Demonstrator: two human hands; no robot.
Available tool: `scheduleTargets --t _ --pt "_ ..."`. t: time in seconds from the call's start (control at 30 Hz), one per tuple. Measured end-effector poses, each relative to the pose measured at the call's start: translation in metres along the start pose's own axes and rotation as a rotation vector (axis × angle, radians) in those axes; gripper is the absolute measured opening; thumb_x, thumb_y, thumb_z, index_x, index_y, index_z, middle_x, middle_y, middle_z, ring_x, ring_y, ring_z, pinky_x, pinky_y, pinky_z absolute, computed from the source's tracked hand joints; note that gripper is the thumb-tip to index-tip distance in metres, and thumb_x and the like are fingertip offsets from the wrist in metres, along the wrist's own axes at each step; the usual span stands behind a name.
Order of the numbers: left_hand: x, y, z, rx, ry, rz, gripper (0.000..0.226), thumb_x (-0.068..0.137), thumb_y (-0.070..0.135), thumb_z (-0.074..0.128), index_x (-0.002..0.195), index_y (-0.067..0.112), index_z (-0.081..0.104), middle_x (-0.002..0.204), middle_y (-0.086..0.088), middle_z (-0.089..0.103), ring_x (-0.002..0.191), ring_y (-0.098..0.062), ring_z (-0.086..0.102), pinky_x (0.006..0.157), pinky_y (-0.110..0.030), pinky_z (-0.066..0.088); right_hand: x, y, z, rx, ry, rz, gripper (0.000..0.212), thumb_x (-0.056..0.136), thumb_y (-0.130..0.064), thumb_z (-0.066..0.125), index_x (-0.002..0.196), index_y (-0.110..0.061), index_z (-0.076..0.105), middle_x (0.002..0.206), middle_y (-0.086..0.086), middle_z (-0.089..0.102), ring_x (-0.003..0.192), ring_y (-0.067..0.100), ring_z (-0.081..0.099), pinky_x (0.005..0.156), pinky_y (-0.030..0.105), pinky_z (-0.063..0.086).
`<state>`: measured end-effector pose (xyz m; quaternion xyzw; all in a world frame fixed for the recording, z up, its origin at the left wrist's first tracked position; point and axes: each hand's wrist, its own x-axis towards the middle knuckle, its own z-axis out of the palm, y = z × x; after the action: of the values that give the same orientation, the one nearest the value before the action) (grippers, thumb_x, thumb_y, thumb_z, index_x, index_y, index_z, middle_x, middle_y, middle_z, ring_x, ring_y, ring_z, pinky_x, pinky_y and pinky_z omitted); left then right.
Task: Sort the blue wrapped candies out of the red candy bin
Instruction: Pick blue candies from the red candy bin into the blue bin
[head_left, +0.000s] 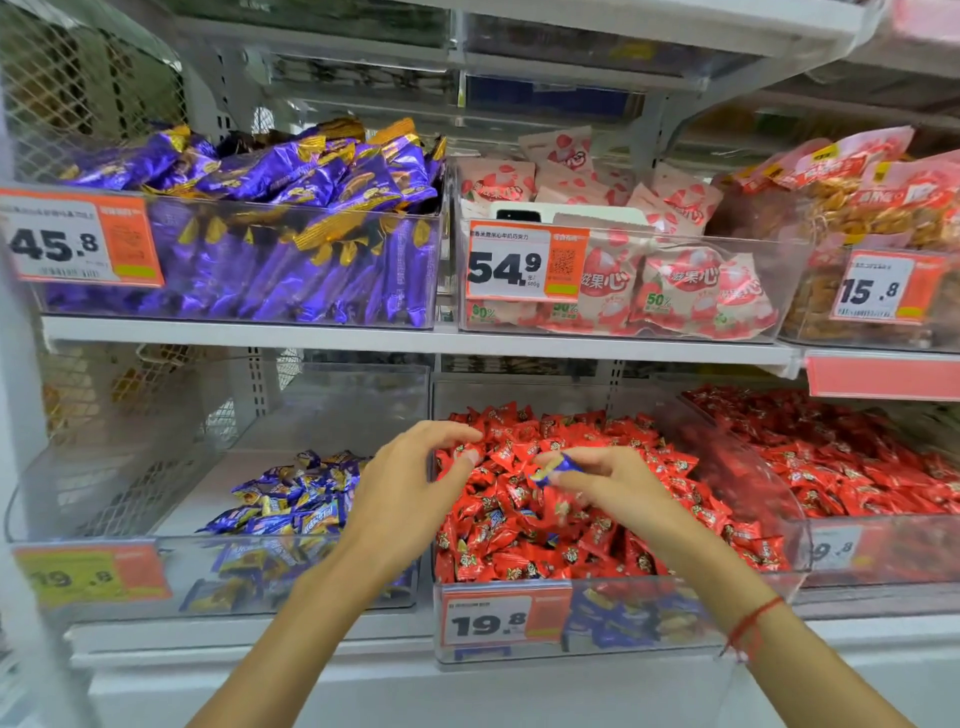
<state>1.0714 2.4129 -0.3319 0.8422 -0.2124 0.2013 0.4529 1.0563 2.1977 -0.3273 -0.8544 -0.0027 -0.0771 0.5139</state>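
On the lower shelf, a clear bin holds a heap of red wrapped candies, with more blue candies showing through its front wall near the bottom. My right hand hovers over the red heap and pinches one blue wrapped candy between its fingertips. My left hand reaches over the bin's left wall with loosely bent fingers and holds nothing. To the left, a second clear bin holds a small pile of blue wrapped candies.
Another bin of red candies stands at the right. The upper shelf carries bins of purple packets, pink strawberry packets and snacks. Orange price tags hang on the bin fronts.
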Motion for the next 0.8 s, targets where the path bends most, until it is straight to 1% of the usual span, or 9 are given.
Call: scheduleTargets --t 0.13,0.23,0.33,0.37,0.43,0.53,0.67,0.73,0.8 --pt "0.001 0.008 0.015 -0.141 -0.119 0.033 0.028 0.092 0.037 0.061 0.12 0.038 0.063 0.117 0.023 0.065 0.112 0.005 0.057 0.099 -0.025 0.045 -0.01 -0.023 0.003 0.355 -0.144 -0.001 0.022 0.092 -0.012 0.061 0.111 -0.019 0.07 0.105 0.0 0.074 0.1 0.011 0.069 0.087 0.022 0.053" --pt "-0.001 0.015 0.02 -0.31 -0.121 0.022 0.03 0.092 0.03 0.064 0.122 0.03 0.063 0.111 0.017 0.069 0.104 0.002 0.063 0.093 -0.025 0.051 -0.015 -0.033 0.011 0.477 -0.063 -0.037 0.024 0.088 -0.017 0.067 0.112 -0.012 0.067 0.099 0.005 0.075 0.094 0.016 0.071 0.082 0.021 0.054" --pt "0.0 0.017 0.015 -0.372 -0.04 0.002 0.021 0.088 0.021 0.068 0.105 0.033 0.068 0.096 0.018 0.072 0.089 0.0 0.068 0.079 -0.017 0.053 -0.011 -0.032 0.016 0.441 0.005 -0.031 0.024 0.088 -0.028 0.068 0.104 -0.011 0.069 0.092 0.003 0.075 0.088 0.013 0.072 0.081 0.022 0.055" --pt "0.0 0.016 0.012 -0.37 -0.027 -0.006 0.019 0.087 0.02 0.068 0.101 0.034 0.068 0.095 0.018 0.072 0.086 -0.001 0.069 0.077 -0.017 0.053 -0.008 -0.027 0.015 0.309 0.027 -0.064 0.022 0.089 -0.032 0.065 0.1 -0.014 0.072 0.091 -0.001 0.075 0.086 0.01 0.071 0.08 0.021 0.054" --pt "0.002 0.011 0.007 -0.369 -0.01 -0.03 0.019 0.088 0.019 0.069 0.098 0.034 0.068 0.096 0.015 0.071 0.084 -0.002 0.068 0.075 -0.021 0.052 0.001 -0.011 0.009 -0.246 0.08 -0.2 0.017 0.091 -0.032 0.063 0.093 -0.021 0.076 0.092 -0.008 0.074 0.086 0.004 0.066 0.078 0.019 0.05" --pt "0.003 0.006 0.0 -0.358 0.002 -0.064 0.02 0.088 0.015 0.067 0.099 0.032 0.068 0.098 0.014 0.069 0.083 -0.002 0.068 0.077 -0.023 0.051 0.013 0.01 0.007 -0.914 -0.09 -0.257 0.019 0.089 -0.025 0.066 0.106 -0.029 0.073 0.105 -0.006 0.066 0.1 0.012 0.058 0.077 0.022 0.042" --pt "0.005 0.008 -0.004 -0.335 -0.013 -0.067 0.022 0.089 0.016 0.067 0.099 0.035 0.066 0.101 0.017 0.066 0.085 0.001 0.067 0.078 -0.019 0.051 0.023 0.015 0.019 -1.172 -0.267 -0.134 0.057 0.086 -0.041 0.066 0.14 -0.035 0.046 0.128 0.005 0.045 0.122 0.026 0.037 0.096 0.036 0.035" --pt "0.005 0.007 -0.003 -0.33 -0.02 -0.073 0.022 0.089 0.016 0.067 0.099 0.035 0.066 0.103 0.016 0.067 0.086 0.001 0.067 0.08 -0.02 0.051 0.027 0.013 0.026 -1.21 -0.266 -0.129 0.057 0.087 -0.039 0.065 0.14 -0.035 0.045 0.131 0.007 0.043 0.126 0.028 0.035 0.102 0.038 0.033" --pt "0.004 0.007 -0.002 -0.332 -0.024 -0.081 0.021 0.089 0.016 0.067 0.1 0.034 0.067 0.103 0.015 0.067 0.085 0.0 0.066 0.08 -0.022 0.052 0.029 0.013 0.027 -1.164 -0.221 -0.164 0.047 0.085 -0.037 0.068 0.131 -0.033 0.056 0.123 0.006 0.048 0.12 0.026 0.04 0.095 0.035 0.036"
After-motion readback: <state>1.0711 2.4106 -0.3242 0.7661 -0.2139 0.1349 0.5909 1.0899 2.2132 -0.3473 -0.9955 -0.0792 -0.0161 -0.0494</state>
